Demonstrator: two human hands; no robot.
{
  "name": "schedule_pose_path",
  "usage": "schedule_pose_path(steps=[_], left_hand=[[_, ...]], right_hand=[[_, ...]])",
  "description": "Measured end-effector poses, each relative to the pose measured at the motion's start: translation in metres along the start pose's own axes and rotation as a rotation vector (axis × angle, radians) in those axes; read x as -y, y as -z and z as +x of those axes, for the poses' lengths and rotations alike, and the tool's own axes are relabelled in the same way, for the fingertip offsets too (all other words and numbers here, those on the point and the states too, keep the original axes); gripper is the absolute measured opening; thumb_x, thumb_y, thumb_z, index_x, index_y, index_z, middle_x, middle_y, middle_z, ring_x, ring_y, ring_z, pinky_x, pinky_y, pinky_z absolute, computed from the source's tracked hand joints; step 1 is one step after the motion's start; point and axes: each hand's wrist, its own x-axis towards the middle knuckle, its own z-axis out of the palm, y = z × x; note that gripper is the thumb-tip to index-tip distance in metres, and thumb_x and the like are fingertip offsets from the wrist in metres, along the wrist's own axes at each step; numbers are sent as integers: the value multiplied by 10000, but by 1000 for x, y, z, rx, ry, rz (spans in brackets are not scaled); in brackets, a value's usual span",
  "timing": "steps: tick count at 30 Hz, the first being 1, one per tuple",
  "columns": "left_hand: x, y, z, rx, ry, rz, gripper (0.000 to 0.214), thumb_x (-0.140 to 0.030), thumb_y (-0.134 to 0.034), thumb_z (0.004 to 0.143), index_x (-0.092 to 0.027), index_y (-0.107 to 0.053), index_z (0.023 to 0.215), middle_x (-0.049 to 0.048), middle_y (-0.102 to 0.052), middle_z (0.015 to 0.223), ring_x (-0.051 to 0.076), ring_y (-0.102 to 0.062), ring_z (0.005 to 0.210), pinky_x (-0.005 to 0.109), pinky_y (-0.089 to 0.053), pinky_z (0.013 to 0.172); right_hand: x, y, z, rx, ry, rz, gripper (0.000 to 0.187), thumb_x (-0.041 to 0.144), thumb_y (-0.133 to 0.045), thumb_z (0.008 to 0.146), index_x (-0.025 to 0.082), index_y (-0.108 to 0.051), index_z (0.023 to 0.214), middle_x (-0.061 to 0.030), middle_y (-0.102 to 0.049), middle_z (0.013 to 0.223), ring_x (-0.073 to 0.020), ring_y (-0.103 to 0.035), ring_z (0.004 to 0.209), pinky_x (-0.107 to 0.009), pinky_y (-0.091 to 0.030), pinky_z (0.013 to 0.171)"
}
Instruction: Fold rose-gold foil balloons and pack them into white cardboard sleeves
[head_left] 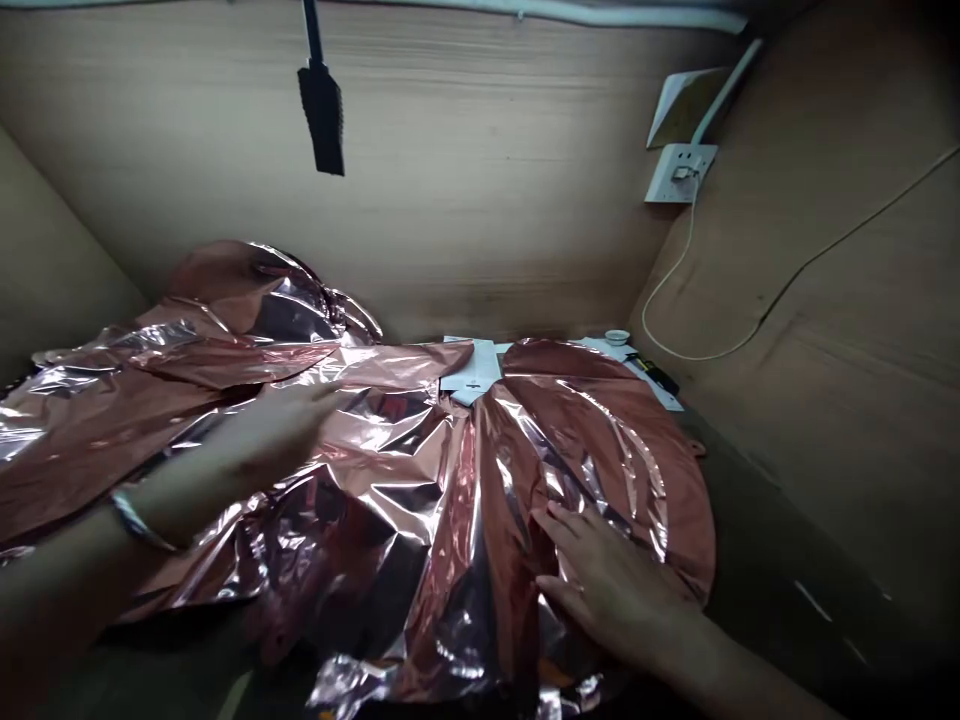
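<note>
Shiny rose-gold foil, which looks like a flat foil balloon [517,450] with rounded lobes and seamed edges, spreads wrinkled across the work surface. My right hand [607,575] rests on its right part, fingers apart and lying on the foil. Over the left-middle part is my left hand [289,425], smeared by motion, so its fingers do not show clearly; a pale band circles that wrist. More rose-gold foil [232,290] is heaped at the back left. White papers [472,370] show between the lobes at the back.
A small white dish [617,337] and a black-and-yellow tool [654,374] lie at the back right. A wall socket [681,173] has a plugged-in cable [724,356] trailing along the right wall. A dark brush-like strip [322,118] hangs before the back wall.
</note>
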Motion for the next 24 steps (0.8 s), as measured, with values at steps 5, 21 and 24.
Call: schedule_pose_path(steps=[5, 21, 24], left_hand=[[-110, -68, -16, 328, -53, -158, 650, -469, -463, 932, -178, -325, 1496, 144, -345, 1525, 337, -350, 1392, 523, -348, 1094], [-104, -90, -34, 460, -141, -141, 572, -533, -338, 986, -365, -196, 1514, 47, -205, 1582, 343, -219, 1445, 555, -252, 1138], [-103, -87, -32, 447, -143, -162, 566, -519, -353, 986, -333, -251, 1511, 45, -240, 1574, 332, -250, 1437, 538, -264, 1144]], right_hand=[[-40, 29, 27, -230, -56, 165, 367, 362, -409, 950, 231, -655, 1189, -66, -697, 1143, -224, -651, 1016, -311, -505, 852], [-221, 47, 144, -84, -583, -89, 289, 413, -587, 923, 136, -633, 854, 1, -647, 796, -124, -613, 679, -285, -522, 649], [-230, 52, 137, -61, -587, -96, 298, 415, -577, 930, 134, -629, 845, 4, -639, 781, -120, -608, 664, -276, -521, 633]])
